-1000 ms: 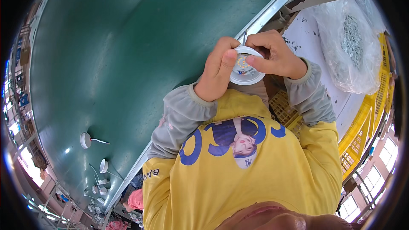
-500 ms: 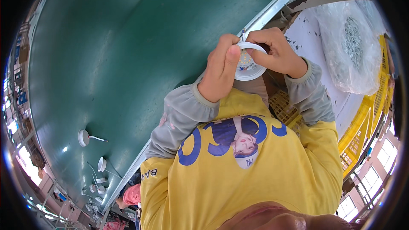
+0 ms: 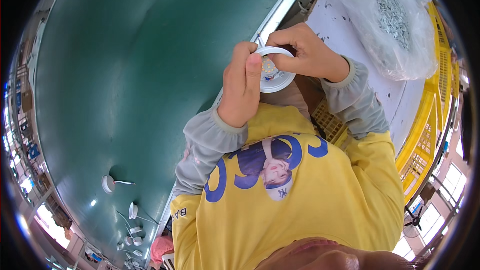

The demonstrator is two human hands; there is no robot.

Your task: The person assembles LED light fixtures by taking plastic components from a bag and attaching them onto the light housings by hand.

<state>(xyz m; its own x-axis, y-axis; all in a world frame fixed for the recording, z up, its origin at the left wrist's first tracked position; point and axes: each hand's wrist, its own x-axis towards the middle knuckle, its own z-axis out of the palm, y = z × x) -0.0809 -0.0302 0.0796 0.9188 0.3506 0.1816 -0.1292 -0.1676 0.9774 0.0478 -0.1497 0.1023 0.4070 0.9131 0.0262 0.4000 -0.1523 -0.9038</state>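
A round white LED light is held up between my hands near the edge of the green table. Small yellow LED dots show on the board inside its white rim, and a short wire sticks out at the far side. My left hand grips the left of the rim, its thumb on the near face. From the right, my right hand reaches over the rim with bent fingers, the thumb pressing inside by the board. Whether those fingers pinch some small part is hidden.
On the green table lie a white round light with a wire and several more at the lower left. A clear bag of small metal-looking pieces rests on a white surface at right, beside yellow crates.
The whole view has turned slightly, so my hands and the light appear farther left. Both hands keep nearly the same hold on the light.
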